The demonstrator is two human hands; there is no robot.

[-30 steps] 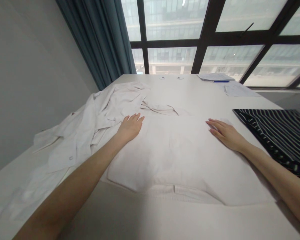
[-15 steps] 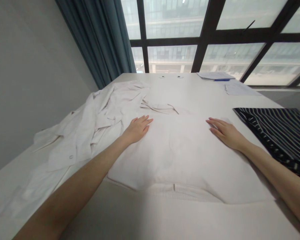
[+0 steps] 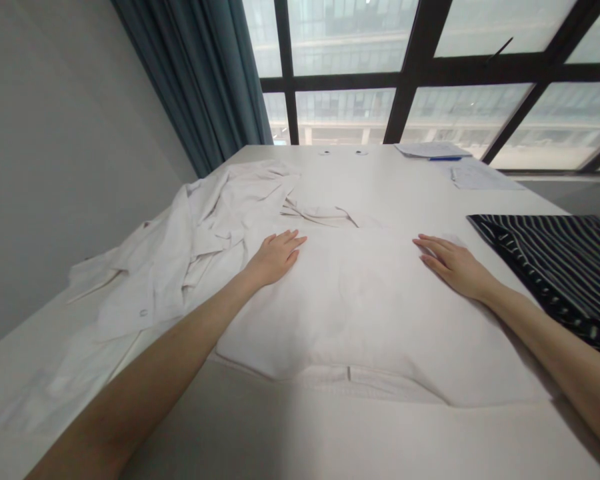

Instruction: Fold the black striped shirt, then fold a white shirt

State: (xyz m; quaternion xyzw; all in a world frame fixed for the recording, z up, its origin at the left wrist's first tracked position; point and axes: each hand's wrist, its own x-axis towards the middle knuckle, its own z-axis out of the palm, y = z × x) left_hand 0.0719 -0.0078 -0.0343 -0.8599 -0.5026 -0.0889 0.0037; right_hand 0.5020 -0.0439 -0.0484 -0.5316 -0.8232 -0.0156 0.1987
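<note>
A white garment (image 3: pixel 360 307) lies spread flat on the table, its lower edge toward me with a small dark tag on the inner band. My left hand (image 3: pixel 279 257) rests palm down on its upper left part, fingers stretched out. Flat on its upper right part is my right hand (image 3: pixel 447 263), fingers extended to the left. Thin cords (image 3: pixel 320 217) lie loose at the garment's far edge. Left of my left hand is a crumpled white garment (image 3: pixel 175 247) with a button showing. Neither hand grips anything.
A black-and-white striped cloth (image 3: pixel 565 267) lies on the right side of the white table (image 3: pixel 330 180). Papers (image 3: pixel 430 151) and a blue pen (image 3: pixel 445 159) are at the far right corner. A blue curtain (image 3: pixel 205 80) and window stand behind; a grey wall is on the left.
</note>
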